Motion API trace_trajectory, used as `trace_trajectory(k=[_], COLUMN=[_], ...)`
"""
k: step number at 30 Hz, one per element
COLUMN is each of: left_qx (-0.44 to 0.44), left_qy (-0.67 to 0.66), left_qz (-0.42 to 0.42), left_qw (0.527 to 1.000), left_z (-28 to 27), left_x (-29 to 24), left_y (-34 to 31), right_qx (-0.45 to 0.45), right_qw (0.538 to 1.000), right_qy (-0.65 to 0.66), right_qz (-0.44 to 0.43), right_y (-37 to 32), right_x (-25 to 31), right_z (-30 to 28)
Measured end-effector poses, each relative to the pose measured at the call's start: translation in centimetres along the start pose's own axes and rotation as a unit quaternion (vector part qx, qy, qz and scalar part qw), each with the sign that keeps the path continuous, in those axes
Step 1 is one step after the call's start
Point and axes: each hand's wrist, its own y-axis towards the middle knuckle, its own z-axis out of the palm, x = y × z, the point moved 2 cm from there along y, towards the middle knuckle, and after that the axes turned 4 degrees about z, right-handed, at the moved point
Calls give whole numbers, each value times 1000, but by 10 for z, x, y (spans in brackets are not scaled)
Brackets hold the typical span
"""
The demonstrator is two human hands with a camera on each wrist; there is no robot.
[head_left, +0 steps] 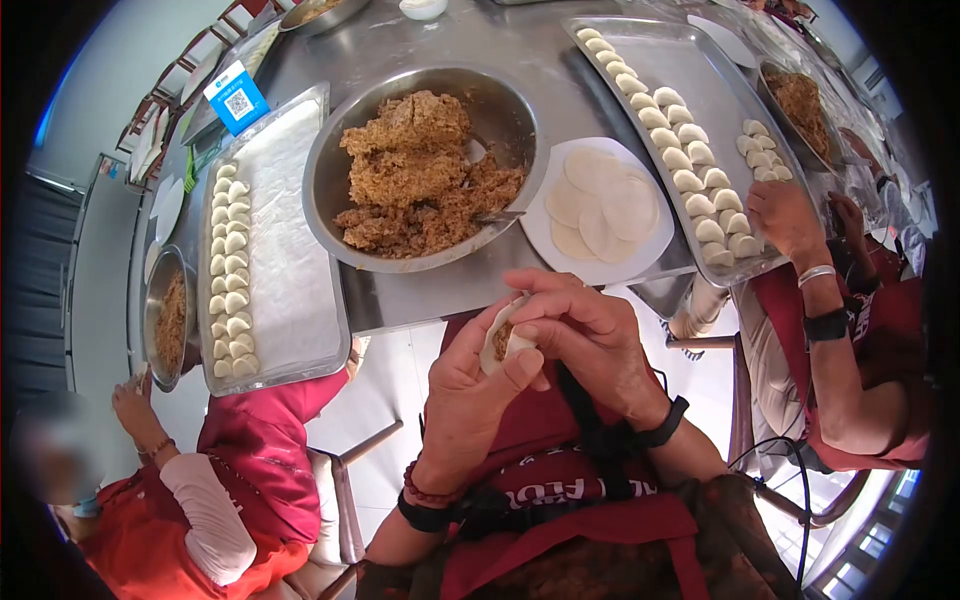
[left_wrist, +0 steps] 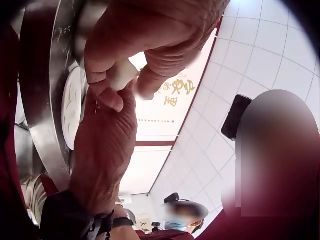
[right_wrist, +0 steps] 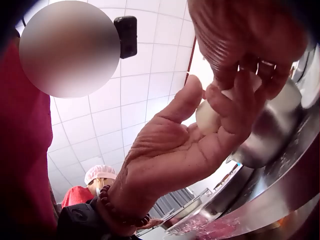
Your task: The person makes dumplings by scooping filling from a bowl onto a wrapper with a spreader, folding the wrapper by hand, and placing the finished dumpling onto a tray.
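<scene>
A half-folded dumpling is held up in front of the table edge, brown filling showing in its opening. My left hand cradles it from the left, fingers curled behind and thumb at its near edge. From the other side my right hand pinches the wrapper's edge between thumb and fingers. The left wrist view has the pale dough between both hands' fingers. Its smooth underside appears over the left palm in the right wrist view. The fingers hide much of the dumpling.
Ahead stands a steel bowl of filling, with a plate of round wrappers beside it. Trays with rows of dumplings lie left and right. People sit on both sides; one person's hand reaches over the right tray.
</scene>
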Motion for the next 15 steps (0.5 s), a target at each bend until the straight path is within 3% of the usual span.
trace_trajectory(k=[3,6,9,12,15], left_qx=[-23,-40,-52,-65,-68], left_qy=[30,46,63,59,51], left_qz=[23,50,68,67,64], left_qw=[999,997,994,994,994], left_z=[0,1,-1,0,0], left_x=[3,6,8,4,4], left_y=[-1,-4,-5,-6,-6], right_qx=[-11,-17,-21,-28,-8], right_qw=[998,999,998,987,997], right_qy=[50,19,52,137,80], right_qz=[32,-19,-7,85,20], right_y=[-1,2,2,0,2], right_x=[-3,-7,-6,-5,-3], right_z=[6,9,15,16,9])
